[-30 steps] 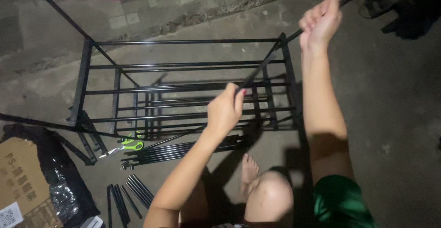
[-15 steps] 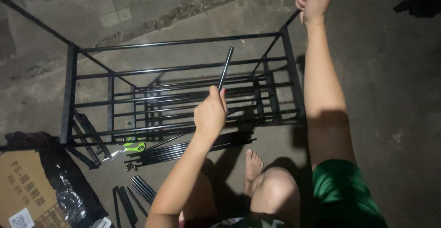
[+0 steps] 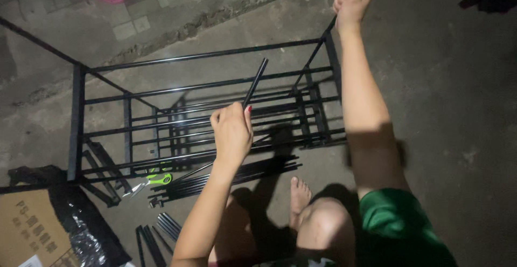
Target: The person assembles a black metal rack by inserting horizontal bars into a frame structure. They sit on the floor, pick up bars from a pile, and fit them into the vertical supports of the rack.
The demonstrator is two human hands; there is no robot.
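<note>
one metal rack frame (image 3: 204, 111), one scissors (image 3: 149, 182), one cardboard box (image 3: 29, 226)

only packaging around is a flat brown cardboard box (image 3: 32, 226) lying on the floor at the bottom left corner with dark print on its face, a small white label (image 3: 33, 261) at its lower edge, and crinkly black plastic wrap (image 3: 86, 240) bunched right beside it
</note>
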